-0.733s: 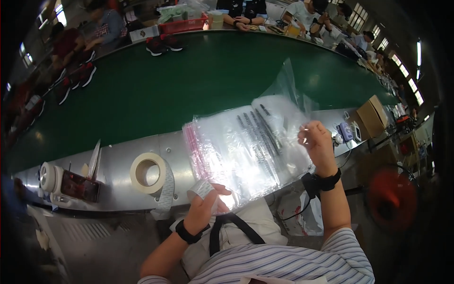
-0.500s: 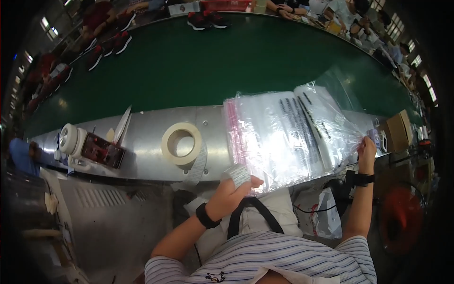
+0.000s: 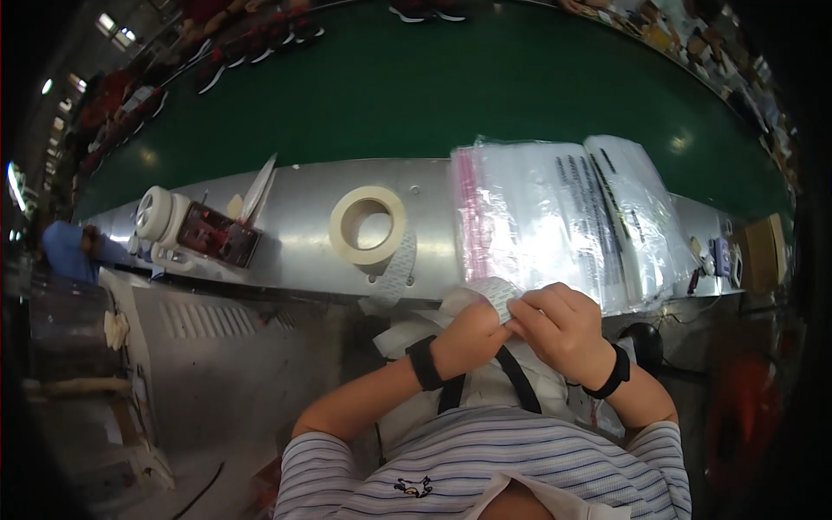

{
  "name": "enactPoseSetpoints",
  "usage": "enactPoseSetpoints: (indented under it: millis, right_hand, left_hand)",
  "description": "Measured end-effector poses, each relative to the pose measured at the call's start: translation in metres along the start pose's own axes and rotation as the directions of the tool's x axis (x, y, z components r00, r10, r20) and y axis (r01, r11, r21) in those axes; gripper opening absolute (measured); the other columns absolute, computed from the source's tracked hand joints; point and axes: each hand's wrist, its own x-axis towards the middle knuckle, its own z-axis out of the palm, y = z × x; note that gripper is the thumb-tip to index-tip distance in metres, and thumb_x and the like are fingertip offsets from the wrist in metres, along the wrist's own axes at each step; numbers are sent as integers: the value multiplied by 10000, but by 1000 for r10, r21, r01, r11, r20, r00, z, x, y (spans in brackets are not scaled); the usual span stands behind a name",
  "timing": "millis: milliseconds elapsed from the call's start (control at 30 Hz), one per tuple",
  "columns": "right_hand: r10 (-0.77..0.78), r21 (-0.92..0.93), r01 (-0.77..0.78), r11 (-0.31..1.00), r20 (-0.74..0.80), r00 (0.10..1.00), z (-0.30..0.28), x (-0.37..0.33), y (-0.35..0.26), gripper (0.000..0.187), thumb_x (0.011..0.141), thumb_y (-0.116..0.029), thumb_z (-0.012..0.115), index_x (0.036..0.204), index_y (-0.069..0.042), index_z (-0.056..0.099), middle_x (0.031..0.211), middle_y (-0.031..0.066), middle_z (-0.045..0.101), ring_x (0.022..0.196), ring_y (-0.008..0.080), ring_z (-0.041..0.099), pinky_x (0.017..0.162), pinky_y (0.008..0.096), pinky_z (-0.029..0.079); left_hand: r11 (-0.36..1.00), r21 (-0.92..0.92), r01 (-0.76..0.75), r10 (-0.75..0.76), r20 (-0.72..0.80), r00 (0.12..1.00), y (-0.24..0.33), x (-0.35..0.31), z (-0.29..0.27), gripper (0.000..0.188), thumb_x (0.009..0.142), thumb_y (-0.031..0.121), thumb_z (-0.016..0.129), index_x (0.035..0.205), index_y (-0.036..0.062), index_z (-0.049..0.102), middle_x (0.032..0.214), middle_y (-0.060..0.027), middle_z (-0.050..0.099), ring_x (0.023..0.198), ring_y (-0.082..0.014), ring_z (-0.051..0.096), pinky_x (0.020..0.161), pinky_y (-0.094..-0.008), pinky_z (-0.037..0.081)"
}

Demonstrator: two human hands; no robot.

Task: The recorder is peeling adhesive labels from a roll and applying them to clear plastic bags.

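Note:
My left hand [image 3: 475, 336] is closed around a strip of white printed tape [image 3: 496, 296], whose folded end shows above the fingers. My right hand [image 3: 562, 334] meets it from the right, thumb and fingers pinched at the strip's edge; the exact contact is partly hidden by the fingers. To the left, a large cream tape roll [image 3: 345, 227] lies on the metal ledge, a printed length trailing off it over the front edge. Just beyond my hands lies a stack of clear plastic bags [image 3: 537, 225], pink-edged on the left and dark-printed on the right.
On the ledge's left are a white-and-dark-red device [image 3: 208, 230] and a pointed blade-like piece [image 3: 258, 191]. At the right end sits a cardboard box [image 3: 763, 251] near small items. A green conveyor belt [image 3: 399, 95] runs behind, with dark red shoes [image 3: 260, 43] along its far side.
My right hand has let go of the plastic bag's right side and come in to my left hand. The lifted bag film has settled onto the stack. The view has shifted.

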Motion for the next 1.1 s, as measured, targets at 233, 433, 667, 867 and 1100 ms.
enactPoseSetpoints:
  millis: [233, 433, 667, 867, 1100]
  right_hand:
    - [-116, -95, 133, 987, 167, 979, 7, 2, -3, 337, 557, -109, 662, 873, -3, 610, 798, 53, 550, 631, 179, 538, 506, 273, 441]
    - [158, 280, -193, 940, 142, 977, 18, -6, 2, 165, 621, -4, 651, 777, -23, 602, 707, 84, 544, 590, 246, 542, 506, 303, 454]
    - [655, 592, -762, 260, 471, 590, 11, -23, 17, 116, 835, -34, 519, 721, -16, 533, 651, -16, 501, 571, 46, 453, 512, 199, 352]
    - [634, 537, -760, 366, 455, 626, 3, -37, 10, 131, 851, -56, 494, 727, -16, 507, 650, -10, 482, 572, 56, 439, 514, 215, 357]
    - [360, 56, -984, 168, 926, 115, -34, -188, 18, 280, 872, -239, 540, 933, 25, 607, 818, 57, 643, 737, 142, 596, 677, 281, 480]
  left_hand:
    - [899, -260, 352, -321, 153, 935, 9, -4, -5, 197, 784, 47, 475, 711, -89, 598, 621, -152, 615, 588, -216, 618, 588, -308, 498]
    - [707, -613, 354, -232, 272, 934, 7, -17, -11, 238, 853, 127, 514, 983, -68, 557, 802, -104, 623, 715, -152, 600, 700, -256, 481]
    - [585, -691, 424, -292, 308, 906, 5, -16, -13, 311, 857, 150, 534, 1102, -39, 514, 865, -40, 541, 581, -52, 463, 513, -212, 385]
    - [726, -617, 303, -392, -9, 920, 10, -9, 2, 133, 838, 136, 570, 913, 27, 551, 653, 36, 483, 509, -32, 400, 471, -183, 325]
    - [728, -557, 398, -458, 37, 888, 6, -38, -18, 118, 835, 132, 585, 814, 49, 504, 637, 25, 461, 500, -38, 402, 447, -199, 324]
